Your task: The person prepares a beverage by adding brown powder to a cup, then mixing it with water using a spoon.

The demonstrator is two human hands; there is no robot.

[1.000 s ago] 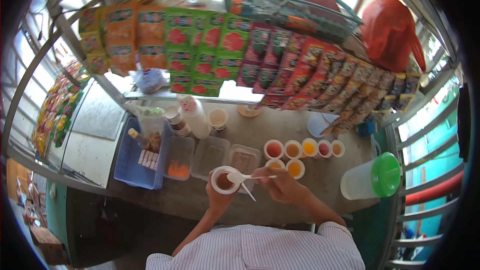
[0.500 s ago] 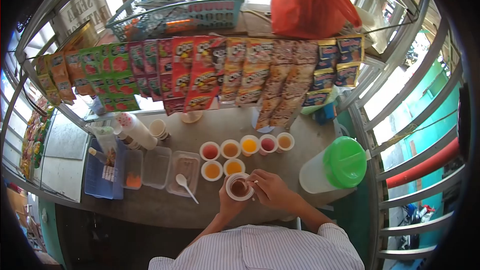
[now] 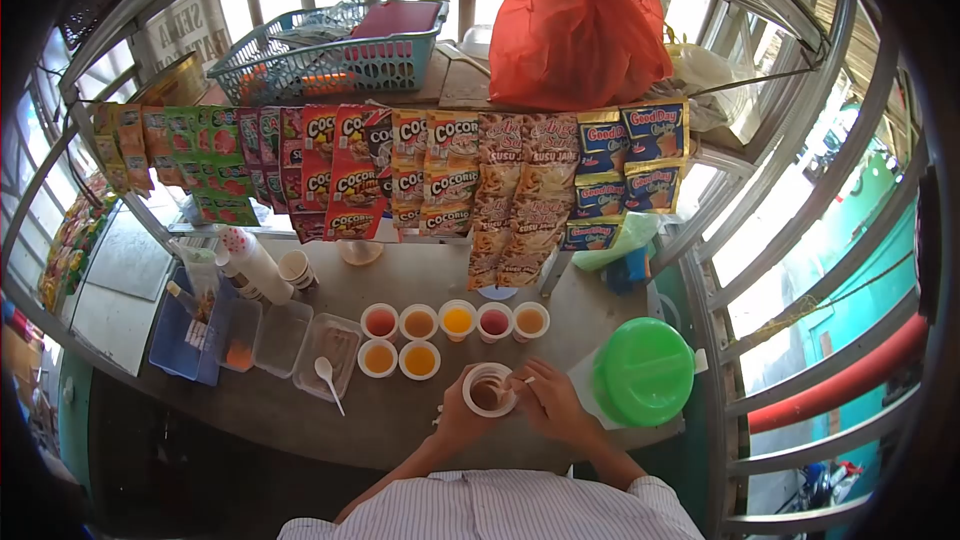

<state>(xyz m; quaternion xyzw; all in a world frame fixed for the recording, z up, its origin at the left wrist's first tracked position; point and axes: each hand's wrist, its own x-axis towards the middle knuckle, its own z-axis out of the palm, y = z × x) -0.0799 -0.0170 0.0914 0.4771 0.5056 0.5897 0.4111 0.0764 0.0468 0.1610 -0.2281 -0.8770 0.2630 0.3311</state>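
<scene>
My left hand (image 3: pixel 463 420) is wrapped round a white plastic cup (image 3: pixel 470 402) with brown liquid in it. Pinched in my right hand (image 3: pixel 550 406) is a white spoon (image 3: pixel 530 380), mostly hidden by the fingers, its lower part dipping into that cup. Beyond my hands stand several filled cups in two rows. The back row includes a red drink (image 3: pixel 380 321), a bright yellow one (image 3: pixel 458 320) and a dark pink one (image 3: pixel 494 322). Nearer to me are two orange drinks, one of them (image 3: pixel 419 360) closest to the held cup.
To the right stands a pitcher with a green lid (image 3: pixel 645 372). On the left are clear tubs, one with a white spoon (image 3: pixel 325 375) across it, and a blue basket (image 3: pixel 185 345). Drink sachets (image 3: pixel 450 170) hang across the front, below a red bag (image 3: pixel 580 35) and teal basket (image 3: pixel 330 55).
The view has shifted, so the counter things appear further left and lower. My left hand still holds the cup; my right hand keeps the spoon at its rim.
</scene>
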